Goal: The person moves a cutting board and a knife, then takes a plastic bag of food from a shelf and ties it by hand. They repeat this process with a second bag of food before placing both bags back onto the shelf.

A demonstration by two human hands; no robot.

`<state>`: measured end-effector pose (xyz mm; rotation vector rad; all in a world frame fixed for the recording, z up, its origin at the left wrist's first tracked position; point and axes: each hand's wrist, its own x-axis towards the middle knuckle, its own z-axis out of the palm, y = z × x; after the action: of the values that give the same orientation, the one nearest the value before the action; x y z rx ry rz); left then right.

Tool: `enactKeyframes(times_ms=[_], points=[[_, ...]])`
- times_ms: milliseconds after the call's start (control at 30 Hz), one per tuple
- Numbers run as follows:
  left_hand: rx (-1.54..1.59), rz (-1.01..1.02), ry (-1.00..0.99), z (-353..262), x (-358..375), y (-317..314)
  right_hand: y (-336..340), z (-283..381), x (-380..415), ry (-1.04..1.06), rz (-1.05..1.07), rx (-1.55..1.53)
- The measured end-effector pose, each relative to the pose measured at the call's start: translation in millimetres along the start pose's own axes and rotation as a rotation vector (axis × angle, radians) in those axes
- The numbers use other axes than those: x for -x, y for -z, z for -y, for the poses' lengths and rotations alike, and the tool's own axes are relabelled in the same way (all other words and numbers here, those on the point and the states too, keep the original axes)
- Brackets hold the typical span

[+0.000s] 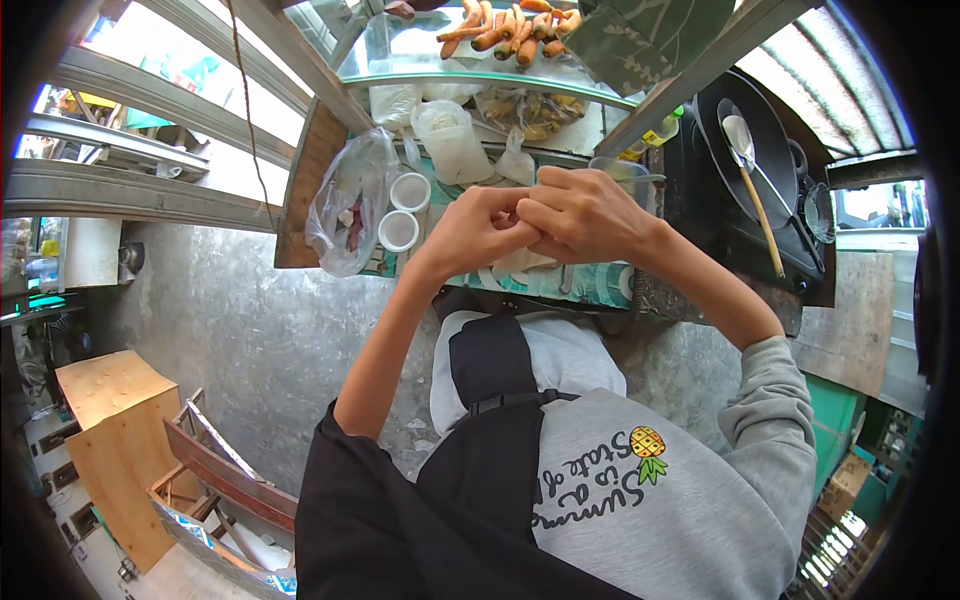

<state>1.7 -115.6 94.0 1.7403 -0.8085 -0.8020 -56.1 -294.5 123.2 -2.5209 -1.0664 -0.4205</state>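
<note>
My left hand point(482, 232) and my right hand point(582, 214) meet in front of me, above the near part of the green-patterned counter point(605, 283). Both have their fingers curled and pressed together, touching at the fingertips. Whatever they pinch, if anything, is hidden by the fingers. Left of my left hand stand two round white tubs point(399, 231), beside an open clear plastic bag point(338, 222) with some reddish pieces inside. Just beyond the hands are a bulging bag of whitish contents point(450, 143) and a small knotted bag point(515, 160). A clear plastic container point(622, 172) sits behind my right hand.
Carrots point(520, 32) lie on a glass shelf above the counter. To the right, a dark wok point(745, 110) holds a metal ladle point(738, 135) and a wooden-handled utensil point(762, 222) on a black stove. A wooden box point(118, 440) stands on the floor at left.
</note>
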Motion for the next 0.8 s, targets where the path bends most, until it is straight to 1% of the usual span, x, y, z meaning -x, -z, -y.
enactKeyframes(times_ms=[33,67,100,133,167,200,233,267,333,367,433,467,533,567,600,633,667,733,767,800], points=[[0.091,0.052,-0.004,-9,1,4,0,1,-2,0.025,-0.062,-0.009],[0.185,0.102,-0.006,-13,2,6,0,3,-4,0.026,-0.063,-0.014],[0.186,0.100,-0.002,-11,2,6,1,4,-5,0.029,-0.132,-0.037],[0.273,0.132,-0.028,-10,1,7,2,5,-7,0.034,-0.203,-0.058],[0.359,0.164,-0.055,-9,-1,8,3,6,-9,0.037,-0.204,-0.059],[0.359,0.160,-0.057,-12,-2,8,4,7,-10,0.029,-0.268,-0.093],[0.427,0.157,-0.098,-16,-3,7,5,8,-12,0.022,-0.331,-0.128],[0.495,0.157,-0.138,-20,-3,6,5,11,-12,0.022,-0.331,-0.129],[0.489,0.161,-0.155,-23,-4,6,6,14,-13,-0.069,-0.483,-0.242],[0.482,0.160,-0.169,-25,-4,7,5,16,-12,-0.066,-0.483,-0.242],[0.514,0.157,-0.171,-21,0,5,2,20,-9,-0.207,-0.533,-0.427],[0.546,0.159,-0.172,-19,2,4,5,21,-9,-0.203,-0.533,-0.424],[0.553,0.138,-0.167,-19,5,4,13,22,-10,-0.309,-0.320,-0.486],[0.490,0.103,-0.133,-19,6,6,17,21,-10,-0.308,-0.322,-0.483],[0.428,0.068,-0.095,-20,8,8,22,21,-10,-0.350,-0.247,-0.458],[0.375,0.041,-0.129,-23,6,7,26,21,-9,-0.391,-0.170,-0.433],[0.374,0.040,-0.130,-26,6,9,29,19,-7,-0.390,-0.171,-0.432],[-0.082,0.048,-0.059,-37,5,15,35,15,-6,-0.295,-0.107,-0.293],[-0.083,0.048,-0.061,-36,3,15,35,15,-5,-0.295,-0.107,-0.291],[-0.092,0.044,-0.154,-34,0,16,36,16,-6,-0.296,-0.117,-0.301]])
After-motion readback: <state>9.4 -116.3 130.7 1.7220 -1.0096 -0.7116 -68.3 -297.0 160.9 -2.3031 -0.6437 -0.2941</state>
